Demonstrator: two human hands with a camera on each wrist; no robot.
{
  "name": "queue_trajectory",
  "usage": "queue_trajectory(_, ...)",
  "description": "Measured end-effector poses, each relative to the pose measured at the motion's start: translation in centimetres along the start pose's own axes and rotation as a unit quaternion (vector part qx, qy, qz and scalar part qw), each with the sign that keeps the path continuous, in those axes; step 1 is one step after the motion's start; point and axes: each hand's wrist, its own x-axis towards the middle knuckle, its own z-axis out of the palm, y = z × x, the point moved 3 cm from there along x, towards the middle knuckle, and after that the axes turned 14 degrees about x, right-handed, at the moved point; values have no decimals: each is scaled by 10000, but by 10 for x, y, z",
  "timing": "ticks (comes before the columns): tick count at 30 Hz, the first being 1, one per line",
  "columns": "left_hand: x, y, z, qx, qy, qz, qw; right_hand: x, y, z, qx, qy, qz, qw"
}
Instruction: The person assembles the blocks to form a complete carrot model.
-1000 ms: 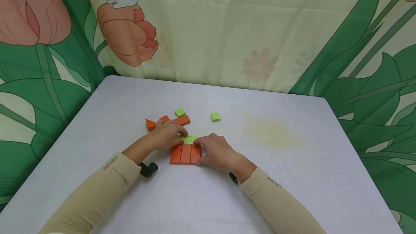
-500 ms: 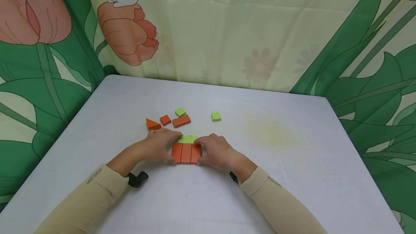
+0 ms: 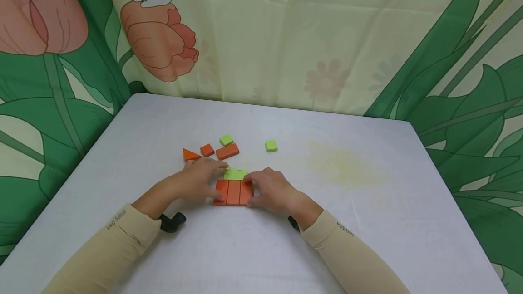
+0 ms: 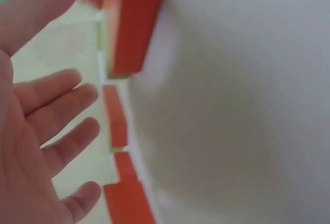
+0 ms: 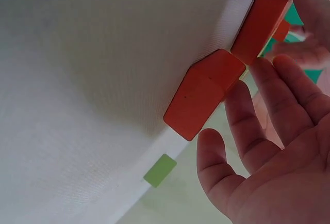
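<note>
Three orange blocks point(image 3: 234, 193) lie side by side, a lime-green piece point(image 3: 235, 174) along their far edge. My left hand point(image 3: 198, 179) hovers at their left, its thumb over the leftmost block and its fingers straight. In the left wrist view those fingers point(image 4: 56, 102) are apart from the orange block point(image 4: 136, 25). My right hand point(image 3: 271, 190) holds the rightmost block, thumb at its near end and a fingertip at its far end. Beyond that end, the right wrist view has another orange block point(image 5: 206, 95) against the fingertips; the hand hides it in the head view.
Behind the left hand lie an orange triangle block point(image 3: 190, 154), a small orange block point(image 3: 207, 150), a longer orange block point(image 3: 227, 151) and a green block point(image 3: 226, 139). Another green block point(image 3: 271, 145) lies farther right. A patterned curtain point(image 3: 261, 35) borders the white table point(image 3: 367, 239).
My left hand moved left and back toward me from the lime-green piece, uncovering the orange blocks behind. Its thumb then lifted over the leftmost block, which shifted slightly. The right hand stayed in place.
</note>
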Motion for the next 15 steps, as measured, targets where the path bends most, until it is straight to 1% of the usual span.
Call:
queue_trajectory(2, 2, -5, -9, 3, 197, -123, 9997, 0, -1, 0, -23, 0, -21, 10000)
queue_trajectory(4, 7, -14, -19, 16, 337, -303, 9990, 0, -1, -1, -44, 3, -28, 10000)
queue_trajectory(6, 13, -25, -26, 52, 382, -536, 9978, 0, -1, -1, -74, 16, -18, 10000)
queue_trajectory(9, 25, -42, -29, 159, 218, -896, 9956, 0, -1, 0, -59, 20, 27, 10000)
queue_trajectory(11, 32, -51, -28, 202, 85, -1118, 9935, 0, -1, 0, -31, 23, 46, 10000)
queue_trajectory(15, 40, -60, -25, 228, -77, -1370, 9903, 0, -1, 0, -2, 22, 29, 10000)
